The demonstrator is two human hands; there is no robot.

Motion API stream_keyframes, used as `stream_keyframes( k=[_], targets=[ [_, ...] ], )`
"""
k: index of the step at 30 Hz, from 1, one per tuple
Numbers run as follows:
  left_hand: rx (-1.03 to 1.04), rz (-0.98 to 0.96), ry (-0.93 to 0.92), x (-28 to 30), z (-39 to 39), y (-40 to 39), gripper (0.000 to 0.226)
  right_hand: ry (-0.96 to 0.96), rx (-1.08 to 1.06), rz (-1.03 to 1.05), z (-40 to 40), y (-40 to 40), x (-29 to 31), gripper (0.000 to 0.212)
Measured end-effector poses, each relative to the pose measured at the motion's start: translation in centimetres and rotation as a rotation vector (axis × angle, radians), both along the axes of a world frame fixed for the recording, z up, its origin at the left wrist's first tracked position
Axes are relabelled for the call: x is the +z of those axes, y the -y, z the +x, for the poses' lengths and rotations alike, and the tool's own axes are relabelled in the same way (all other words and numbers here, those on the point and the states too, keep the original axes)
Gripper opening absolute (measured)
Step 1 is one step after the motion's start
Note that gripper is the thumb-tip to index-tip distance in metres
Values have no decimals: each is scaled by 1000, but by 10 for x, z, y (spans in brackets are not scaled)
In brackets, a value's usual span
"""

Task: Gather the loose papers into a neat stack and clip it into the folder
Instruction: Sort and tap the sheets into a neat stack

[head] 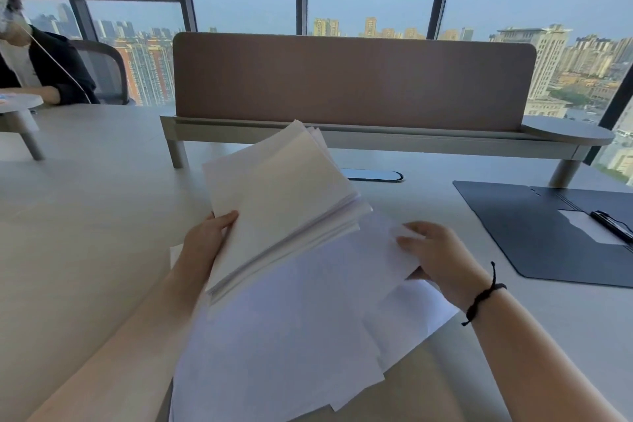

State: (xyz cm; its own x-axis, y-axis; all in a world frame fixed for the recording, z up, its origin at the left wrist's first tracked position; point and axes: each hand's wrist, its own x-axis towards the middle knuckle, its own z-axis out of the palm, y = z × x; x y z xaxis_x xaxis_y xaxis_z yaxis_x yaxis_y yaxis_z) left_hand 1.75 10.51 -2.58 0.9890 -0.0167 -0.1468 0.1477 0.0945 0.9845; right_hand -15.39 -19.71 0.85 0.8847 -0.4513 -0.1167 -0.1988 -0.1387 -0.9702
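Loose sheets (274, 353) on desk, right hand (435, 257) pinching one; left hand (205, 236) gripping stack (281, 202)

One open folder (534, 233); left of folder, one held paper stack (284, 202), several loose sheets (291, 336), uncountable; two hands (205, 236).

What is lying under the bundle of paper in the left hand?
More loose sheets spread on the desk; the bundle hides what lies directly beneath it.

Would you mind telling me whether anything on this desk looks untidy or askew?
Yes: loose white sheets lie fanned at mismatched angles under both hands, and the white paper bundle in the left hand has uneven edges. The open dark blue folder lies flat.
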Motion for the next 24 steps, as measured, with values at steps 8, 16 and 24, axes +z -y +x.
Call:
stream_keyframes(
  k=[8,16,24],
  targets=[
    [80,92,31,5,-4,-3,47,-300,492,-626,-14,-4,17,36],
    [51,79,-3,7,-3,-4,55,-269,-43,-613,0,-1,0,67],
    [50,6,17,3,0,-5,55,-280,59,-19,-6,-26,14,58]
  ],
)
